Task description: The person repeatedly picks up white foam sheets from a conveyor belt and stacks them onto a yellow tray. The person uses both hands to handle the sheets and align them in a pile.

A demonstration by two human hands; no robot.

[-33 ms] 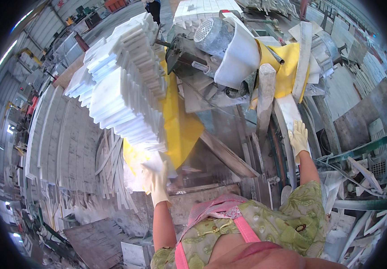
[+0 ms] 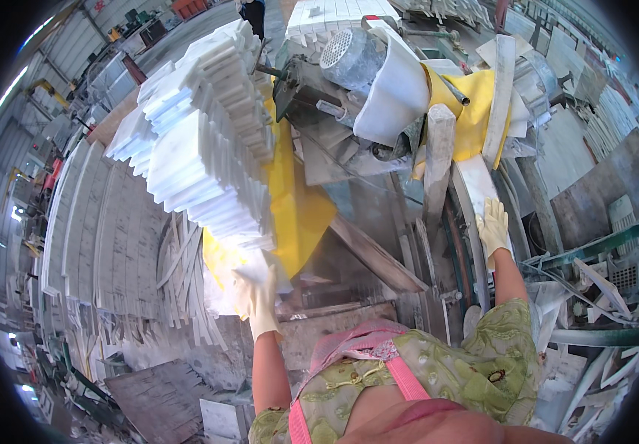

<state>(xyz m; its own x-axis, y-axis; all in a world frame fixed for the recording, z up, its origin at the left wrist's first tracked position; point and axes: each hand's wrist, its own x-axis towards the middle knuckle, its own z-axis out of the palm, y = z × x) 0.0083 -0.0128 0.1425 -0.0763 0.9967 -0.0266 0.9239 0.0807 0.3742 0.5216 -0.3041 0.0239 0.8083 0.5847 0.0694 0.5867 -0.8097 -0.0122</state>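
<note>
our left hand [image 2: 256, 296], in a pale glove, is up against the low end of the stack of white stone strips [image 2: 201, 140], fingers spread flat on the bottom pieces rather than curled round any one. our right hand [image 2: 493, 226], gloved too, lies with its fingers stretched out on a single white strip [image 2: 482, 189] that rests on the machine bed [image 2: 379, 214], pressing it down, not pinching it. the stack leans to our left on a yellow sheet [image 2: 305, 207], stepped like a fan, so to our mind the careful way is to keep the left palm broad under the lowest strips and lift only the nearest, while the right hand holds its strip flat and square along the bed. just ahead sits the grey motor [image 2: 353, 55] with a white curved guard [image 2: 397, 92] over what we take to be the blade, and an upright stone post [image 2: 439, 163] stands between our two hands; we judge that post and the guard are what we must keep our fingers away from. broken offcuts [image 2: 186, 274] hang below the stack, and more scrap strips [image 2: 593, 311] lie heaped on our right, close to the elbow. rows of finished slabs [image 2: 97, 222] fill the floor further left.
</note>
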